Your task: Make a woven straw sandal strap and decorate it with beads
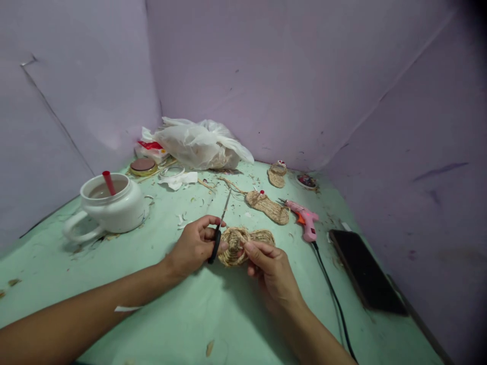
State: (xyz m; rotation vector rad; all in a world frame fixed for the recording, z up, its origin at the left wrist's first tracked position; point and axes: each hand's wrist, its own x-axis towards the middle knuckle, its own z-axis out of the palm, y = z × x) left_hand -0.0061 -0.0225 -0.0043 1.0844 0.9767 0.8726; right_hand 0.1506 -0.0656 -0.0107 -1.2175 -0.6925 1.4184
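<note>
My left hand (195, 244) is closed around black-handled scissors (216, 243), their blades pointing away from me. Its thumb rests against the left end of a small braided straw sandal (230, 254). From the other side, my right hand (268, 261) pinches a part of that sandal between thumb and forefinger; the fingertips hide exactly which strand. Beyond my hands lies a similar flat straw sandal (268, 207) with a red bead and a loose cord end. A pink glue gun (306, 218) rests to the right of it.
On the left stands a white mug (124, 210) with a red stick in it. A plastic bag (201, 144), a round tin (143, 167) and paper scraps (184, 180) lie at the back. Another small straw sandal (277, 176) is near the wall. A phone (367, 271) lies right, beside the glue gun's cord (331, 289).
</note>
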